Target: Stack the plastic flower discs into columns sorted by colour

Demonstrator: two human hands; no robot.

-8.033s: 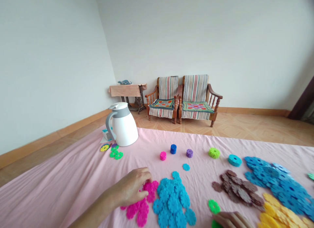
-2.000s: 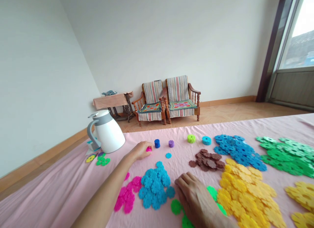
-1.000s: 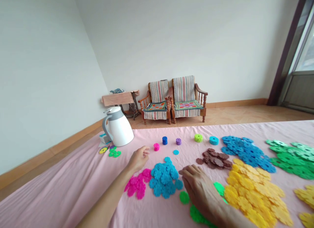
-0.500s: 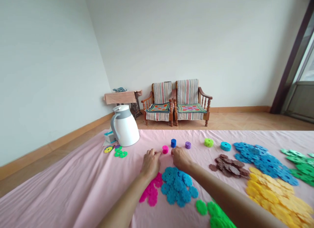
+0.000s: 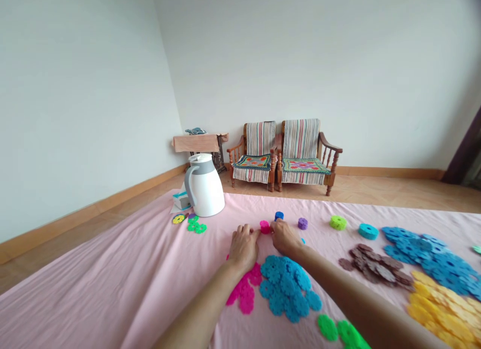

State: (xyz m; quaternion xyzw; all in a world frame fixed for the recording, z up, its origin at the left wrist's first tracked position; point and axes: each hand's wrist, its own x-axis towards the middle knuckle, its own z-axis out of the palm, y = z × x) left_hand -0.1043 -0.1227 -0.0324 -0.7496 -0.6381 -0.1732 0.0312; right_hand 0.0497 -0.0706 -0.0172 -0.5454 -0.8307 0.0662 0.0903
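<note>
A short stack of pink snowflake discs (image 5: 265, 227) stands on the pink cloth, between my two hands. My left hand (image 5: 243, 245) is at its left side, fingers curled, with the thumb and fingertip against the stack. From the right, the curled fingers of my right hand (image 5: 285, 238) meet the same stack; its fingertips are partly hidden. Just behind the right hand is a dark blue stack (image 5: 278, 216). Loose pink discs (image 5: 246, 296) lie under my left wrist, beside a heap of blue discs (image 5: 287, 289). Part of a small blue piece (image 5: 303, 241) shows by my right wrist.
Purple (image 5: 302, 223), lime (image 5: 338, 222) and turquoise (image 5: 368, 231) stacks line the back right. Heaps of brown (image 5: 376, 264), blue (image 5: 432, 254), yellow (image 5: 443, 309) and green discs (image 5: 345, 331) spread rightward. A white jug (image 5: 206, 191) stands at back left near several loose discs (image 5: 197, 226).
The view has turned a little to the right... things appear shifted rightward. Both hands have closed in on the pink stack, the right one now touching its side.
</note>
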